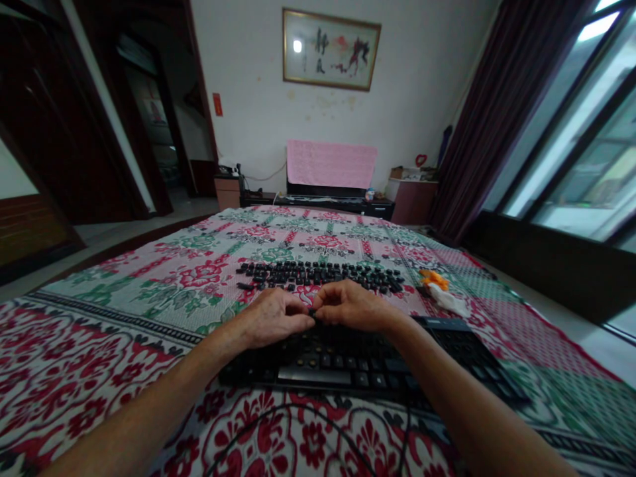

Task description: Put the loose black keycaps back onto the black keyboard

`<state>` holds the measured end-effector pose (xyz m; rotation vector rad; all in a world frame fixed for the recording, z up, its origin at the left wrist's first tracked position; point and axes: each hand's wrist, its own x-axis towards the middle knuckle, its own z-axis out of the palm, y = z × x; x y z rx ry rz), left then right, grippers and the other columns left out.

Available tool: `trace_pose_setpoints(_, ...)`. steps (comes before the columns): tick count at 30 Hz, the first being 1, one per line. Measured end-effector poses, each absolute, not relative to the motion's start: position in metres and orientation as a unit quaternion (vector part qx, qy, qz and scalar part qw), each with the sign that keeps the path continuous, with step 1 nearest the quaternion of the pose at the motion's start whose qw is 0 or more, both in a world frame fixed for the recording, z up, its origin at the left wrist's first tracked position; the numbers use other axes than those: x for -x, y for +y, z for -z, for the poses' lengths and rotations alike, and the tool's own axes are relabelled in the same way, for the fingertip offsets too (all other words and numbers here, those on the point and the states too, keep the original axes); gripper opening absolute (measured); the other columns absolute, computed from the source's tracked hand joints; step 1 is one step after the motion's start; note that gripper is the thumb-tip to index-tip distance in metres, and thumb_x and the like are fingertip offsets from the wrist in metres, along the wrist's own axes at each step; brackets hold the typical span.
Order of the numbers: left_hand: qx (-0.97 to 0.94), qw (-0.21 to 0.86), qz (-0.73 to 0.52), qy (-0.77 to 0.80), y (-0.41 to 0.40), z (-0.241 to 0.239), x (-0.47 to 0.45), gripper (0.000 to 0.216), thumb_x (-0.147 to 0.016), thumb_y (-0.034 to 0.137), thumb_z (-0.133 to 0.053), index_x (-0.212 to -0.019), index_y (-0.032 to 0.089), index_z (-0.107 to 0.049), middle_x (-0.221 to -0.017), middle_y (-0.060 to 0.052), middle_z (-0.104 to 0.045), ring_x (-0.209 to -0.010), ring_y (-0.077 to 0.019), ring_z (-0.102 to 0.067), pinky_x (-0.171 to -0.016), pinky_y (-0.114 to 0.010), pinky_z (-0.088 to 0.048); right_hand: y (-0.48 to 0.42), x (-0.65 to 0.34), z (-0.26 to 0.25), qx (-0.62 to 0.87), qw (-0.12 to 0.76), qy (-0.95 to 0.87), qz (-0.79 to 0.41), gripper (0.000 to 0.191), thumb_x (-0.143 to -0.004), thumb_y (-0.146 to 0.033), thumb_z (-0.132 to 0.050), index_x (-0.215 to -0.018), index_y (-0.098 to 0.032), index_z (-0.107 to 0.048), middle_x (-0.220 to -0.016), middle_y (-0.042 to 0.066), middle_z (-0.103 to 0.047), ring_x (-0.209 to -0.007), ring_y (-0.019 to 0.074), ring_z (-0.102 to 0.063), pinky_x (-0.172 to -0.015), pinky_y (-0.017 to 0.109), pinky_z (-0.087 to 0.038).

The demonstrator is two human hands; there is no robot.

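A black computer keyboard (318,376) lies on the patterned bedspread in front of me, its left part stripped of many keys. Over its far edge, my left hand (274,318) and my right hand (350,305) meet with thumbs and forefingers closed. Between the fingertips shows a small black keycap (313,313), mostly covered by the fingers. Just beyond the hands, several loose black keycaps (318,273) are spread in rough rows. My right forearm crosses over the keyboard's right half and hides some of its keys.
To the right of the loose keycaps sit an orange item (434,278) and a crumpled white tissue (447,299). A black cable (298,407) curls across the bedspread (119,371) near me. Beyond the bed stands a low cabinet with a pink cloth (331,163) above it.
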<state>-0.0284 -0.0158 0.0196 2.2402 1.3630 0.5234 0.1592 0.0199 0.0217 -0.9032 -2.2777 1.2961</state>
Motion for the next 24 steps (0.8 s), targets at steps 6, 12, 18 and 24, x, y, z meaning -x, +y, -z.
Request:
trace_pose_setpoints(6, -0.756, 0.316, -0.232, 0.524, -0.013, -0.012, 0.027, 0.034, -0.069, 0.042, -0.043, -0.071, 0.014, -0.062, -0.055, 0.003, -0.051, -0.049, -0.0073, -0.045, -0.043, -0.017, -0.03, 0.017, -0.153, -0.021, 0.303, 0.205, -0.811, -0.457, 0.017, -0.068, -0.02, -0.05, -0.082, -0.012, -0.057, -0.067, -0.001, -0.054, -0.057, 0.006, -0.044, -0.053, 0.017, -0.034)
trace_pose_setpoints(12, -0.703, 0.355, -0.231, 0.571, -0.011, -0.009, 0.027, 0.033, -0.064, 0.045, -0.046, -0.063, 0.015, -0.06, -0.047, 0.003, -0.048, -0.045, -0.0079, -0.046, -0.04, -0.017, -0.031, 0.009, -0.146, -0.022, 0.341, 0.204, -0.856, -0.33, 0.019, -0.065, -0.024, -0.054, -0.08, -0.014, -0.059, -0.068, -0.001, -0.058, -0.06, 0.0085, -0.049, -0.054, 0.018, -0.035)
trace_pose_setpoints(18, -0.672, 0.391, -0.239, 0.581, -0.012, -0.009, 0.024, 0.033, -0.063, 0.045, -0.047, -0.064, 0.015, -0.06, -0.047, 0.002, -0.05, -0.044, -0.0086, -0.047, -0.039, -0.017, -0.033, -0.002, -0.141, -0.03, 0.349, 0.215, -0.904, -0.123, 0.01, -0.063, -0.02, -0.053, -0.069, -0.015, -0.06, -0.063, 0.001, -0.056, -0.057, 0.0093, -0.045, -0.051, 0.02, -0.029)
trace_pose_setpoints(24, -0.701, 0.383, -0.212, 0.564, -0.013, -0.014, 0.028, 0.037, -0.063, 0.048, -0.047, -0.059, 0.014, -0.058, -0.046, 0.002, -0.049, -0.041, -0.0073, -0.044, -0.037, -0.017, -0.029, -0.006, -0.14, -0.034, 0.367, 0.176, -0.906, -0.117, 0.013, -0.064, -0.02, -0.05, -0.067, -0.014, -0.061, -0.059, 0.001, -0.056, -0.052, 0.0081, -0.043, -0.048, 0.02, -0.027)
